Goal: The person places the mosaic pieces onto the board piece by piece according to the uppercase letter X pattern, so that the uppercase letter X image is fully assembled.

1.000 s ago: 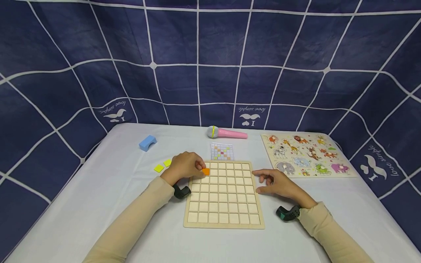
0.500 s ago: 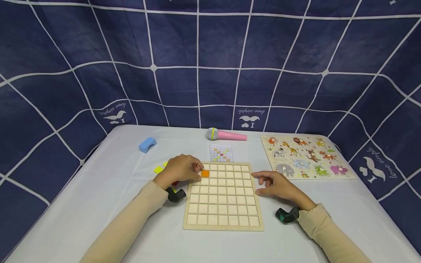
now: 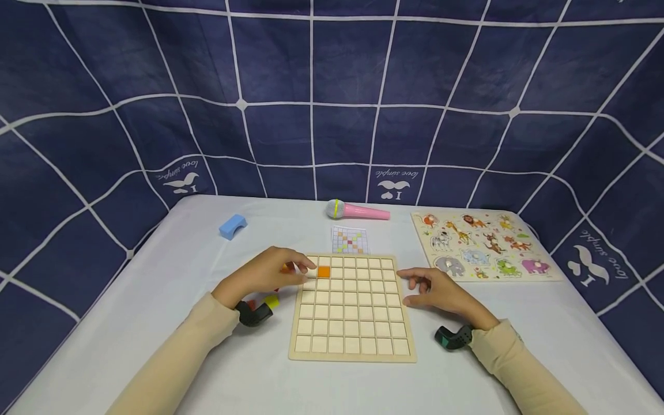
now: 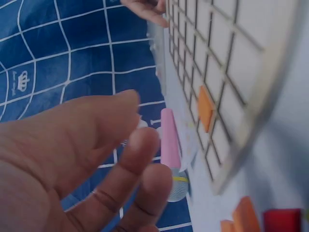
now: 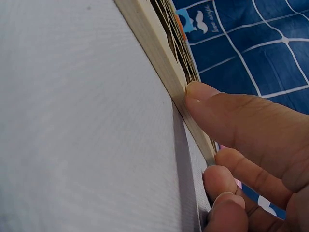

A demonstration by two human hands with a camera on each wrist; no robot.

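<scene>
Head view gives me the left hand (image 3: 267,271) at the left edge of the board (image 3: 352,328), fingers lightly bent, a narrow gap between them and the thumb. Just beyond their tips, I see the orange tile (image 3: 324,271) in the second cell from the left, second row from the far side. Right hand (image 3: 436,289): thumb and index touch the board's right edge, set wide apart. Near my left wrist, a yellow tile (image 3: 272,301) and other loose tiles lie on the counter (image 3: 358,386). Past the board I have the card (image 3: 350,240), then the microphone (image 3: 363,210); the block (image 3: 233,226) sits far left, the animal puzzle (image 3: 482,245) far right.
</scene>
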